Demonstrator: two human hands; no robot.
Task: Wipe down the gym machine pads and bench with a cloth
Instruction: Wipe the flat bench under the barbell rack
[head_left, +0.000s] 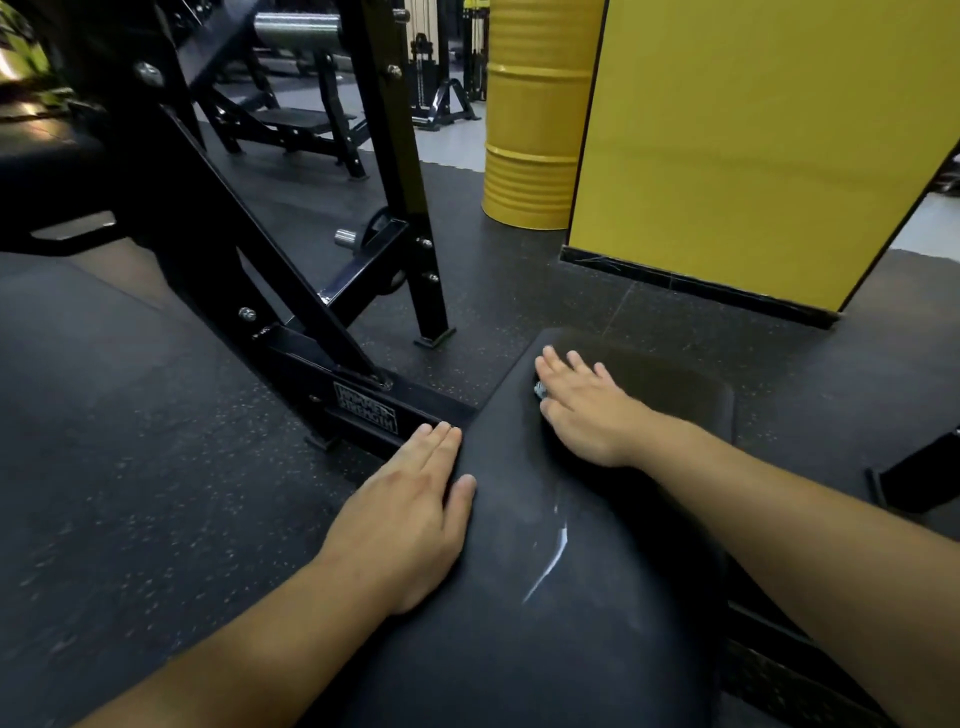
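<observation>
Presently the bench (550, 597) runs lengthwise away from the person; the right hand (587, 410), nearer its far end, presses the cloth (540, 389) flat, fingers spread; the left hand (410, 514) lies flat, fingers together, on the near left edge.

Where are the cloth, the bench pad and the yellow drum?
cloth (540, 389), head view, bit peeking from under the right hand.
bench pad (524, 571), head view, bare top surface.
yellow drum (535, 130), head view, ribbed side.
</observation>
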